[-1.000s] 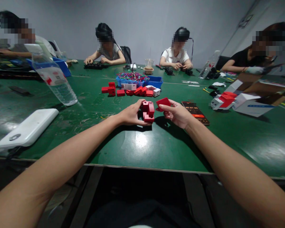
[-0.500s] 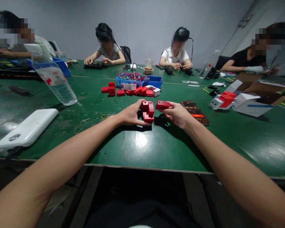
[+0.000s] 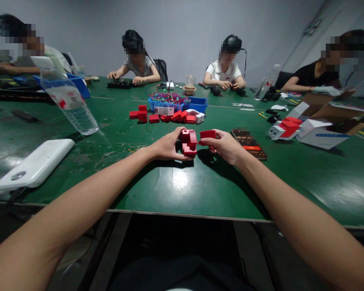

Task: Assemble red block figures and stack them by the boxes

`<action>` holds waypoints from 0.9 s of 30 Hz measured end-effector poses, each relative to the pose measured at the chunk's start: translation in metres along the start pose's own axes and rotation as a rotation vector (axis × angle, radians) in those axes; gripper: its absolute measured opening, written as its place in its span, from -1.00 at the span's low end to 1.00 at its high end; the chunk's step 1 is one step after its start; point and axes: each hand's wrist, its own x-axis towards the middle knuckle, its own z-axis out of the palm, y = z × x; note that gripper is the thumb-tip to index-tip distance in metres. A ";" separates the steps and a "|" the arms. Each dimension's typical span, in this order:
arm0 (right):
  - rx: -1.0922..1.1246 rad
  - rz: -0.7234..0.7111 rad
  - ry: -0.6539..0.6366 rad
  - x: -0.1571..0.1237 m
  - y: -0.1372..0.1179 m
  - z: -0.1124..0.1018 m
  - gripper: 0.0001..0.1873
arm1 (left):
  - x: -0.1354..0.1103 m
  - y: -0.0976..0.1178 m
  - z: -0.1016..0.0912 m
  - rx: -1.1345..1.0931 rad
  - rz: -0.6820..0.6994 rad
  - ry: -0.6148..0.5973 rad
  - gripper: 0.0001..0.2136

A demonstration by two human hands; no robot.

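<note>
My left hand (image 3: pixel 169 146) is closed around a red notched block (image 3: pixel 189 142), which looks made of joined red pieces, just above the green table (image 3: pixel 157 186). To its right, my right hand (image 3: pixel 226 146) pinches a smaller red block (image 3: pixel 207 136) between thumb and fingers. A narrow gap separates the two red parts. Beyond the hands lies a row of loose red blocks (image 3: pixel 178 116) with a white block (image 3: pixel 199 116) among them. A phone (image 3: pixel 249 144) with a lit timer lies right beside my right hand.
Blue bins (image 3: pixel 197 104) stand behind the blocks, one heaped with coloured wires (image 3: pixel 171 98). At left are a tilted-looking water bottle (image 3: pixel 69 99) and a white power bank (image 3: pixel 36 163). An open carton (image 3: pixel 324 129) stands at right. Several people sit across the table.
The red block in my right hand has turned, showing a different face, and my right thumb now lies across its lower side. My left hand and its block stay put.
</note>
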 end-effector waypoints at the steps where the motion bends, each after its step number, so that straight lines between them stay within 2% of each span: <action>1: 0.006 -0.009 -0.002 0.000 0.000 0.000 -0.56 | 0.000 0.000 0.000 -0.002 0.005 0.002 -0.15; 15: -0.009 -0.088 -0.026 0.005 0.009 -0.002 -0.51 | 0.000 -0.001 0.000 0.001 0.011 0.000 -0.17; 23: -0.016 -0.026 0.016 0.002 0.001 0.000 -0.64 | 0.000 0.003 -0.001 -0.006 -0.004 -0.011 -0.16; 27: -0.025 -0.016 0.078 0.003 0.002 -0.001 -0.60 | 0.000 0.003 -0.001 -0.009 -0.010 -0.012 -0.17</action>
